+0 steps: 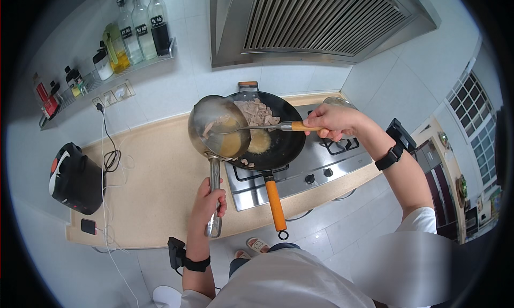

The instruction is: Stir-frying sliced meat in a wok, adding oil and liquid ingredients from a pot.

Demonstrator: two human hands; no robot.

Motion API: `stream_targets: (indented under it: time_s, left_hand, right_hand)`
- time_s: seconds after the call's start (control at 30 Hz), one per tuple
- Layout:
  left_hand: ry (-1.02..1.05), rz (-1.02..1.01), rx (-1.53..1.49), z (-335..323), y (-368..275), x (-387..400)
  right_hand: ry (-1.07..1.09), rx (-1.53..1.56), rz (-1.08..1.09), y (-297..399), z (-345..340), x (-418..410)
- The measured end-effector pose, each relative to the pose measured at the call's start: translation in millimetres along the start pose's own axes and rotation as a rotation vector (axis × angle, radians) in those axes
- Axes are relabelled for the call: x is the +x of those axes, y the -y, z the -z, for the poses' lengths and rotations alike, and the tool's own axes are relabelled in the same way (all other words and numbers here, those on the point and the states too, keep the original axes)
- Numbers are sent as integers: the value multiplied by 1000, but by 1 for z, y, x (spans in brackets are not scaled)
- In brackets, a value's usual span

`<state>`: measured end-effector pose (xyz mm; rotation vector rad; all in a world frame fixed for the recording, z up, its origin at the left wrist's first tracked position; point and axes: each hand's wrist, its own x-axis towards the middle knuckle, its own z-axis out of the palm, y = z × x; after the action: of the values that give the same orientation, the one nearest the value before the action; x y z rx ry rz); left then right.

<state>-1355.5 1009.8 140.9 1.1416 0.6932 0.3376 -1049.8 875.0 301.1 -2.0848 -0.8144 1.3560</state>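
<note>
My left hand (209, 201) is closed around the metal handle of a steel saucepan (196, 127), tilted over the left side of a black wok (291, 145). Cloudy yellowish liquid and some pale meat are in the saucepan, and steam rises from it. In my right hand (333, 121) is the wooden handle of a metal ladle or spoon (261, 127), whose head is inside the saucepan. Pale sliced meat (257, 113) lies in the back of the wok, with a pool of cloudy liquid (259, 142) beside it. The wok's orange handle (275, 205) points towards me.
The wok stands on a steel gas stove (297, 183) under a range hood (321, 23). A glass bowl (339, 102) is behind my right hand. On the left are a black appliance (78, 179), a phone (88, 226) and loose cables. Bottles stand on a wall shelf (140, 67).
</note>
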Motion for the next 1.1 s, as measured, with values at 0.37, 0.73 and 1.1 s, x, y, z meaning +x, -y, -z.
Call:
stream_targets:
  time_s: [0.37, 0.73, 1.1]
  left_hand:
    - [-24, -17, -46, 1, -3, 0]
    - [-79, -9, -49, 20, -11, -8]
    - [-203, -55, -94, 21, -20, -37]
  right_hand:
    - [-92, -55, 85, -20, 0, -20]
    - [-205, 153, 153, -48, 38, -30]
    - [-984, -1403, 291, -80, 1, 53]
